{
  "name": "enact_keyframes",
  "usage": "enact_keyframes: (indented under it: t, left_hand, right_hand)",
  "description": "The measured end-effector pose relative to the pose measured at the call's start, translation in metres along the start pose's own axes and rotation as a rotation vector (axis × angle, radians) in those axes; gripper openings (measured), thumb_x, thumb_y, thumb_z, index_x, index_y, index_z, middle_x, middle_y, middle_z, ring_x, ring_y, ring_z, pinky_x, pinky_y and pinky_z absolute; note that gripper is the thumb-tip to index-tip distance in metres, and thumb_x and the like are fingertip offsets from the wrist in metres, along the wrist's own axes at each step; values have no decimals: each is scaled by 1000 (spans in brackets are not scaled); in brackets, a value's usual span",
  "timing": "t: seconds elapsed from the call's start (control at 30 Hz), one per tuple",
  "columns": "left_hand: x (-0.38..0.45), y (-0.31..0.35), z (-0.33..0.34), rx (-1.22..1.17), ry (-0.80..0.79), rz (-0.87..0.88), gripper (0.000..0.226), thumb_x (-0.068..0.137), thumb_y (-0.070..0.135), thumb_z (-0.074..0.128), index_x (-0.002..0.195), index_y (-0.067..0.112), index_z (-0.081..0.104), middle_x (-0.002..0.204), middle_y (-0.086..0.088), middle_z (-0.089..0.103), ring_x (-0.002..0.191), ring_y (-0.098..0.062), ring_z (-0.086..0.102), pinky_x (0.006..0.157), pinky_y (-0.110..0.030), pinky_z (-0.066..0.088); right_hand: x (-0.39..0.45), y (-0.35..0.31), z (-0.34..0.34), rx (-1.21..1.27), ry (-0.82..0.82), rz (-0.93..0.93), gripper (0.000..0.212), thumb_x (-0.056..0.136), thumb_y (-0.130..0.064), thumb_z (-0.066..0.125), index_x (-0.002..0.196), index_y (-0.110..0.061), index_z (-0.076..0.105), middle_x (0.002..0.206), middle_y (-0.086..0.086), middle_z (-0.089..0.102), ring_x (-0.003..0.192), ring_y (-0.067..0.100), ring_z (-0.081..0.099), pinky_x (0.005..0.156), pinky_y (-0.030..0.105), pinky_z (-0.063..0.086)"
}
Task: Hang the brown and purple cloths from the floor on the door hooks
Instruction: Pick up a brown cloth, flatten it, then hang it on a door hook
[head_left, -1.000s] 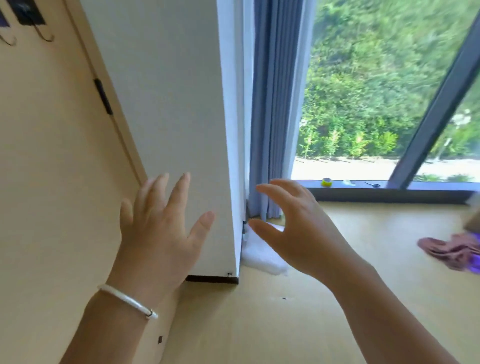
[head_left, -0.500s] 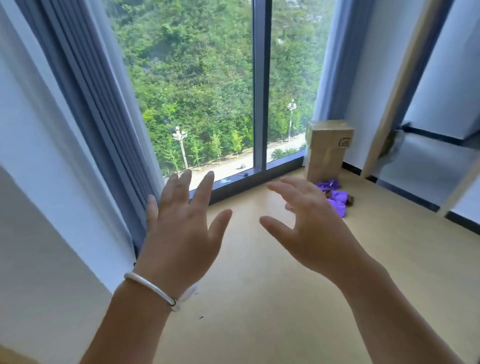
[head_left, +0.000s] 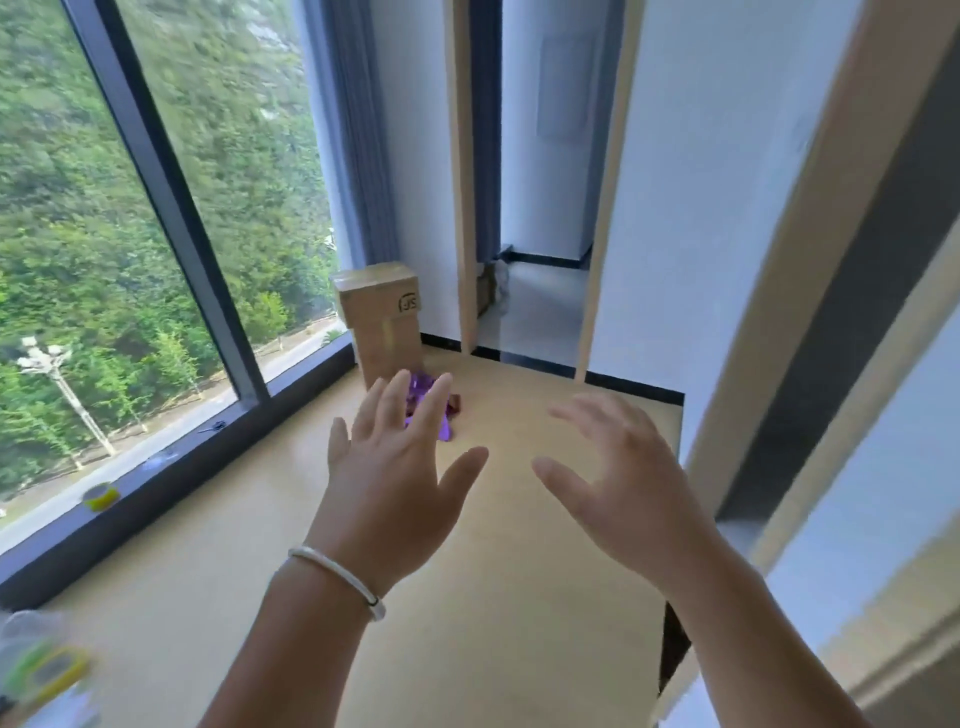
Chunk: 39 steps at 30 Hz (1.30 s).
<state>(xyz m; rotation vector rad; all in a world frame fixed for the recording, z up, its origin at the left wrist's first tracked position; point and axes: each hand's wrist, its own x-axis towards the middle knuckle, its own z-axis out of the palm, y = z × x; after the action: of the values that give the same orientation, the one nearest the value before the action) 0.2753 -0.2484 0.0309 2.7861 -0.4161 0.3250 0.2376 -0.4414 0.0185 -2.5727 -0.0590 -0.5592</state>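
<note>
Head view, looking forward and down across a pale yellow floor (head_left: 467, 597). Left hand (head_left: 387, 499) raised in mid-air, back toward the camera, fingers straight and spread apart, holding nothing; white bracelet (head_left: 340, 579) around its wrist. Right hand (head_left: 631, 488) raised beside it, well apart from the left, fingers loosely bent and spread, likewise empty. Purple cloth (head_left: 431, 402) crumpled on the floor in the far corner, partly hidden behind the left hand's fingers (head_left: 395, 400). Brown cloth (head_left: 455, 404) visible only as a small dark reddish patch touching the right edge of the purple cloth. Cardboard box (head_left: 382, 317) standing upright just behind both cloths, close to the window frame. Large window (head_left: 156, 208) along the left side, dark frame, green trees outside. Yellow tape roll (head_left: 101, 496) on the window ledge at lower left. Blue curtain (head_left: 353, 130) hanging in the corner behind the box. Open doorway (head_left: 530, 208) beyond the box, leading to a grey tiled floor. Wood-trimmed frame (head_left: 810, 260) along the right side. Blurred, unidentifiable items at the lower left corner.
</note>
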Motion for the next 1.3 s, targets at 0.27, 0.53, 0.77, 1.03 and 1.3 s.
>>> enact_keyframes:
  t: [0.27,0.53,0.77,1.03,1.3]
  left_hand:
    - [90,70,47,-51,-40,200,71,88,67,31,149,40,6,160,2,5,147,-18,-4,117,-50,11]
    - [209,97,112,-129,-106,282,67,90,63,34,148,41,8,159,4,4,146,-13,-5,117,-46,5]
    - [350,102,152,-236,-77,308,67,90,62,33,148,41,8,159,2,8,146,-14,-4,117,-46,6]
    - [481,97,183,-256,-79,322,67,90,62,32,149,40,9,159,0,8,147,-17,-2,118,-46,9]
    - [554,102,214,-273,-101,315,68,88,63,27,149,40,6,159,1,8,146,-16,-4,118,-46,9]
  right_hand:
    - [43,88,-32,-23,80,167,49,86,-46,57,130,-27,54,132,-10,49,123,8,41,105,29,35]
    - [126,157,-10,-45,123,254,47,87,-45,60,131,-31,52,133,-16,45,126,5,36,105,27,34]
    - [247,215,8,-114,122,282,47,87,-46,58,132,-34,50,132,-20,43,128,-2,27,98,17,25]
    - [362,264,32,-160,125,268,46,88,-47,57,131,-35,50,133,-20,43,130,-6,20,98,8,19]
    - [432,306,41,-185,110,278,45,88,-44,59,131,-33,51,135,-19,42,132,-1,25,105,17,25]
